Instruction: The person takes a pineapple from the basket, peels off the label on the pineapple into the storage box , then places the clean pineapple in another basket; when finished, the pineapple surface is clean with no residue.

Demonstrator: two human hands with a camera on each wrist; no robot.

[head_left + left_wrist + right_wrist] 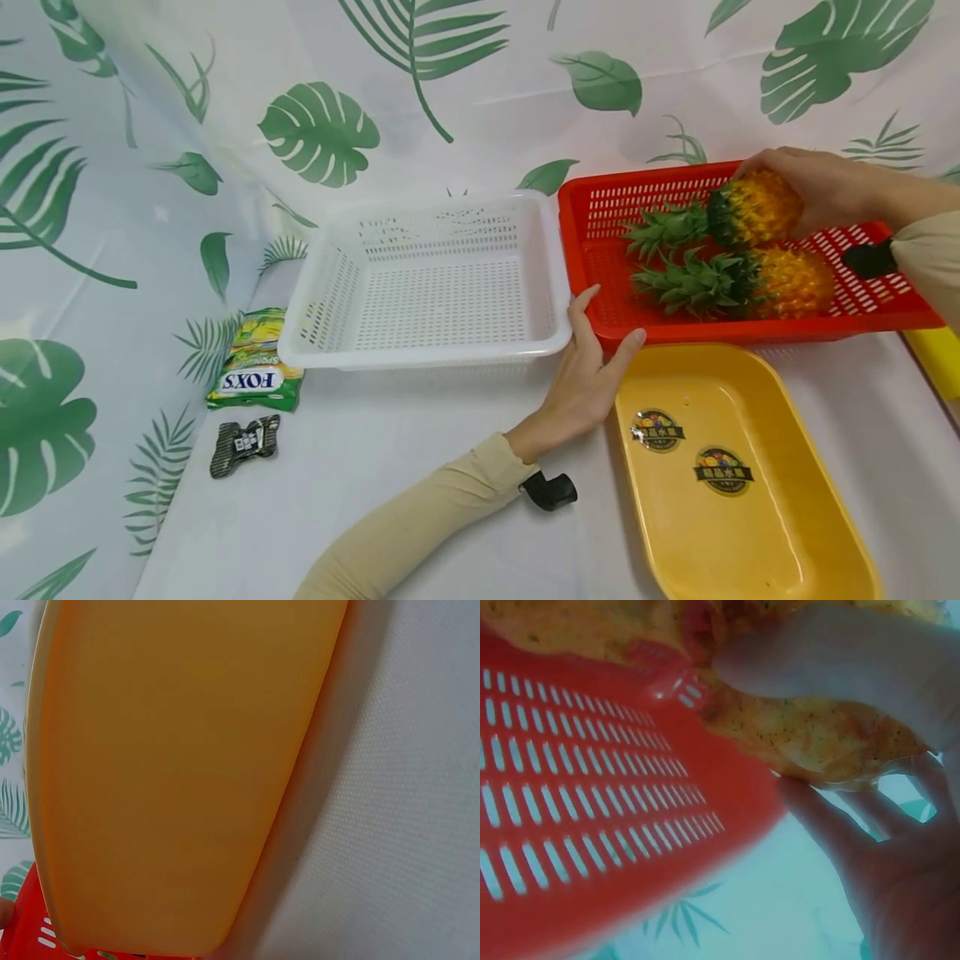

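My right hand [828, 190] grips a pineapple [765, 208] by its yellow body, over the back of the red basket [840, 327]. The right wrist view shows the thumb on one side of that pineapple [810, 742] and fingers on the other. Its leafy crown points left. A second pineapple [795, 283] lies in the basket just in front of it. At the basket's near left corner, my left hand [577, 387] touches the rim with its fingers straight and spread. In the left wrist view only a fingertip [6, 911] shows beside the red basket.
A white basket [442, 354] stands left of the red one. In front sits a yellow tray [735, 542] with two round stickers. At the left lie a green FOX'S candy bag [258, 358] and a small black wrapped packet [243, 446]. A yellow object [933, 358] shows at the right edge.
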